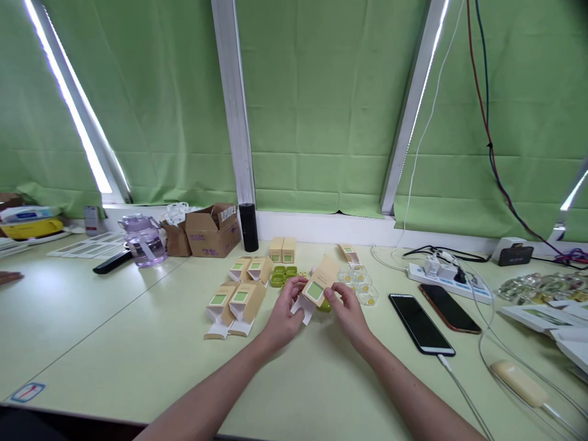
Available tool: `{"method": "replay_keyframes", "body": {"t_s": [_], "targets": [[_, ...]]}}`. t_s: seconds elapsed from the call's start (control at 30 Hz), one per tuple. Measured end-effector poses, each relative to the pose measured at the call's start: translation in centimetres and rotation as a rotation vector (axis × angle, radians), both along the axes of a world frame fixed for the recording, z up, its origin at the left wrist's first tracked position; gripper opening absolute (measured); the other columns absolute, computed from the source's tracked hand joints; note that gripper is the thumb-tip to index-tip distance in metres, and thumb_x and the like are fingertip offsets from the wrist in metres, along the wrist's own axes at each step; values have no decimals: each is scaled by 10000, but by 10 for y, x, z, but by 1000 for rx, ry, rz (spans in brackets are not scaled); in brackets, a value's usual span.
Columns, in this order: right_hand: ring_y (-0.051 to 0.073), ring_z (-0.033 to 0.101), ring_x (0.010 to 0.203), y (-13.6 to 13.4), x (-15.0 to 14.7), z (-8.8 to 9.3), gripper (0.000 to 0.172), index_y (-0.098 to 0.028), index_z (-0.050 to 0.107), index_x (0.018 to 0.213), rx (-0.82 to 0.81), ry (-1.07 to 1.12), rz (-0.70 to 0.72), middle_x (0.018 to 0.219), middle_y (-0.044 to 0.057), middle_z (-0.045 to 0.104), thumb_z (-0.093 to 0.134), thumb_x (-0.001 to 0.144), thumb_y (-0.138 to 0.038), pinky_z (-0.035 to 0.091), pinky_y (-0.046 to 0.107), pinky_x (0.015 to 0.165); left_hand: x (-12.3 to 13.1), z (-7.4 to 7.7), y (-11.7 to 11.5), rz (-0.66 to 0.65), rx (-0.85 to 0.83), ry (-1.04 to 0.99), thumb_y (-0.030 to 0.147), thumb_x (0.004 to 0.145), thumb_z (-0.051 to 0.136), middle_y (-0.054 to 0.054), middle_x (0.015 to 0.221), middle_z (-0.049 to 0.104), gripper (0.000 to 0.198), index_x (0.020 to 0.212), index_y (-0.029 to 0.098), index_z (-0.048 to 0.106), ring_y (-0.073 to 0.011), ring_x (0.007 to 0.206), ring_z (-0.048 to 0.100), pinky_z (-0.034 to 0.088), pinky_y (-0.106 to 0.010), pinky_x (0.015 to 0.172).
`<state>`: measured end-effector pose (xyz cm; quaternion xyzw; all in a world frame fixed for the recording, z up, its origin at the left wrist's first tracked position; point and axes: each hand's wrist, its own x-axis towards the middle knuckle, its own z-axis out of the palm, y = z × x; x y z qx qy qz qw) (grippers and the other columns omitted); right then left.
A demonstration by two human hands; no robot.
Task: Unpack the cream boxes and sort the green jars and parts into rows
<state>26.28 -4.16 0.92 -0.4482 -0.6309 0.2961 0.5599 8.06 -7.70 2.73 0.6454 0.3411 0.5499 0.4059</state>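
Note:
A small tan cardboard box (pixel 327 272) with a green-filled window and an open white flap is tilted above the table between my hands. My left hand (pixel 285 313) grips its left side near the flap. The fingers of my right hand (pixel 350 309) close on its lower right edge. Part of a green piece (pixel 324 306) shows below the box; whether my right hand touches it I cannot tell. Just behind are green square cups (pixel 283 275) and a clear plastic tray (pixel 365 286) with yellow bits. Several similar boxes with open flaps (pixel 245 297) stand to the left.
Two upright boxes (pixel 282 250) stand at the back, near a black cylinder (pixel 248 226) and a brown carton (pixel 212 231). A purple jug (pixel 143 240) is farther left. On the right lie two phones (pixel 422 324), a power strip (pixel 450 282) and loose cables. Another person's hand (pixel 9 277) shows far left.

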Motion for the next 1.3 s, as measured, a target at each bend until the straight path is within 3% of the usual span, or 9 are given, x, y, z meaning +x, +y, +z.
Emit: {"method": "replay_keyframes", "body": {"t_s": [0.27, 0.47, 0.67, 0.83, 0.97, 1.17, 1.3], "targets": [[281, 643, 896, 1, 0, 0, 594, -225, 753, 874, -35, 53, 22, 875, 79, 739, 576, 824, -790, 524, 376, 768, 0, -3, 2, 245, 123, 188, 327, 865, 728, -108, 1241, 648, 425, 1250, 242, 570, -303, 1184, 580, 432, -455, 1021], [286, 660, 875, -2, 1, 7, 592, -213, 753, 853, -39, 133, 64, 858, 85, 748, 607, 810, -785, 530, 376, 758, -3, -6, 3, 252, 205, 208, 400, 935, 651, -121, 1243, 660, 365, 1262, 240, 622, -316, 1189, 581, 421, -489, 1064], [291, 684, 870, -4, 1, 11, 590, -194, 746, 881, -151, 213, 176, 919, 100, 771, 626, 812, -768, 529, 376, 768, -5, -6, 4, 275, 263, 241, 393, 1014, 518, -115, 1247, 677, 328, 1282, 260, 650, -319, 1197, 581, 404, -489, 1084], [301, 675, 848, -2, 0, 6, 606, -211, 748, 840, -104, 133, 79, 846, 92, 756, 632, 774, -802, 528, 376, 720, -4, -8, 5, 337, 272, 269, 361, 1005, 542, -112, 1205, 678, 283, 1246, 251, 639, -300, 1147, 611, 458, -473, 1027], [292, 666, 828, -3, 0, 8, 586, -216, 741, 859, -88, 106, 61, 849, 84, 755, 640, 775, -788, 519, 363, 698, -4, -9, 6, 305, 237, 246, 338, 959, 634, -105, 1217, 668, 309, 1254, 250, 609, -290, 1150, 625, 483, -463, 1012], [270, 654, 841, 0, -1, 8, 556, -199, 685, 855, -117, 194, 154, 903, 89, 744, 671, 782, -750, 510, 348, 709, -1, -6, 2, 232, 189, 191, 272, 790, 829, -106, 1290, 655, 591, 1314, 257, 557, -311, 1220, 614, 458, -483, 1070], [264, 644, 885, 4, -1, 2, 540, -201, 667, 911, -113, 239, 148, 922, 77, 721, 699, 784, -724, 518, 360, 768, 0, 0, -3, 165, 149, 198, 337, 885, 740, -150, 1358, 633, 543, 1362, 227, 505, -316, 1260, 605, 463, -486, 1069]]}}
